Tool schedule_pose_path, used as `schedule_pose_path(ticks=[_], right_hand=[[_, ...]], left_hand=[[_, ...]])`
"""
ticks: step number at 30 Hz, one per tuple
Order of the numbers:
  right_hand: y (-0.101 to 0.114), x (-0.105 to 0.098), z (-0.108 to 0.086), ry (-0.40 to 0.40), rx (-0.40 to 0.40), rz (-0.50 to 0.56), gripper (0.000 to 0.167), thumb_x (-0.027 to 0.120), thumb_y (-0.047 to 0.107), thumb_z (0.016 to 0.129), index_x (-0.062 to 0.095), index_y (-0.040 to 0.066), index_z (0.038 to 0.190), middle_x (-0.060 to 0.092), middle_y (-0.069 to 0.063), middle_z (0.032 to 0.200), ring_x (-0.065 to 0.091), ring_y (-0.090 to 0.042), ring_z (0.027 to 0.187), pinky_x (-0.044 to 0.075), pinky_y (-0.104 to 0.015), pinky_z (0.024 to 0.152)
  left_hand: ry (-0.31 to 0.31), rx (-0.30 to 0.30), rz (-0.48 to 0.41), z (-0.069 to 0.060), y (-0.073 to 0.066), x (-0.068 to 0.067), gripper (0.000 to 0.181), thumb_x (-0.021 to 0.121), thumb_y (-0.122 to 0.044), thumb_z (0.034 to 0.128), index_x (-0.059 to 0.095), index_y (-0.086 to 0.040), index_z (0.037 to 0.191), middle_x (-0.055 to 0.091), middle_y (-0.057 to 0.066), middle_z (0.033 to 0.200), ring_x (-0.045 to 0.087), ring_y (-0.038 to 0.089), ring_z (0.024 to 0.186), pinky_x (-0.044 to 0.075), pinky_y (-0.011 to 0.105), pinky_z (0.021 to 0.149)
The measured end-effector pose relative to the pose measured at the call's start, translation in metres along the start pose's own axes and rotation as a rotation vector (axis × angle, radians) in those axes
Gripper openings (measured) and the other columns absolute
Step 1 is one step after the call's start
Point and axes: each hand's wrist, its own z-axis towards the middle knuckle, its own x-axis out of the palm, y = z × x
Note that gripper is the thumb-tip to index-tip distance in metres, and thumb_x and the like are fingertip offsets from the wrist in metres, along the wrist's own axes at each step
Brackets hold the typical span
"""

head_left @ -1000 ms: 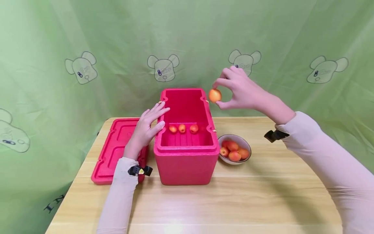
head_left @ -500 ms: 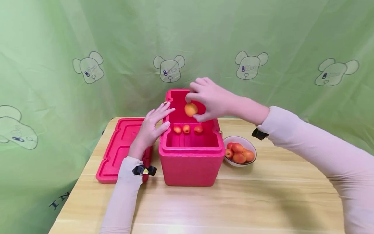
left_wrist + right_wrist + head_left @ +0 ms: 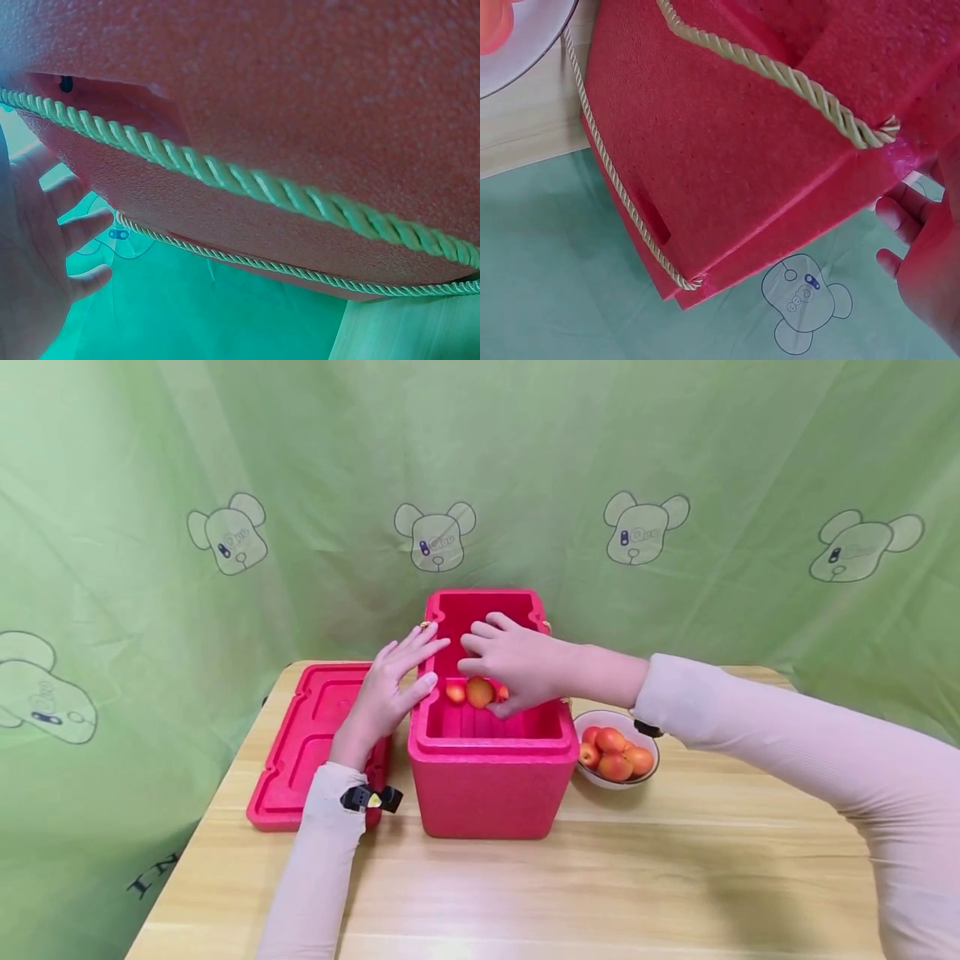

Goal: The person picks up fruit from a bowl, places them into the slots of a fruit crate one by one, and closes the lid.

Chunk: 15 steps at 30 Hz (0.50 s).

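Fruit [image 3: 480, 692] pinched in right hand [image 3: 521, 664], above box floor [image 3: 468, 723].

A green cloth backdrop [image 3: 525, 460] hangs behind the work area and shows creases and vertical folds. It bears five outlined animal heads [image 3: 437, 542] with rounded ears, each with a dark blue mark at one eye; the one at the far left is cut by the frame edge. Dark lettering [image 3: 153, 875] appears on the cloth at lower left, partly legible. The table [image 3: 480, 893] has a light wood-grain top, with glare at its near edge. In the left wrist view, the cloth reads turquoise; in the right wrist view, one head appears inverted.
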Motion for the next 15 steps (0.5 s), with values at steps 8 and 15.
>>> schedule_pose_path(ticks=[8, 15], right_hand=[[0.0015, -0.0042, 0.0034, 0.006, -0.022, -0.045, 0.050, 0.081, 0.044, 0.076, 0.068, 0.013, 0.113, 0.063, -0.007, 0.106, 0.055, -0.023, 0.103, 0.040, -0.052, 0.102], [0.0020, -0.0060, 0.0005, -0.023, -0.033, -0.089, 0.047, 0.078, 0.044, 0.079, 0.070, 0.010, 0.111, 0.060, -0.008, 0.100, 0.052, -0.024, 0.099, 0.039, -0.050, 0.098]], left_hand=[[0.000, 0.001, 0.002, -0.0007, 0.0002, 0.0000, 0.057, 0.054, -0.039, 0.0958, 0.051, -0.025, 0.152, 0.036, -0.007, 0.165, 0.026, 0.020, 0.157, 0.015, 0.062, 0.124], [-0.005, -0.005, 0.001, -0.0008, 0.0001, 0.0008, 0.058, 0.054, -0.040, 0.0955, 0.051, -0.024, 0.151, 0.036, -0.008, 0.165, 0.027, 0.019, 0.157, 0.016, 0.062, 0.124]])
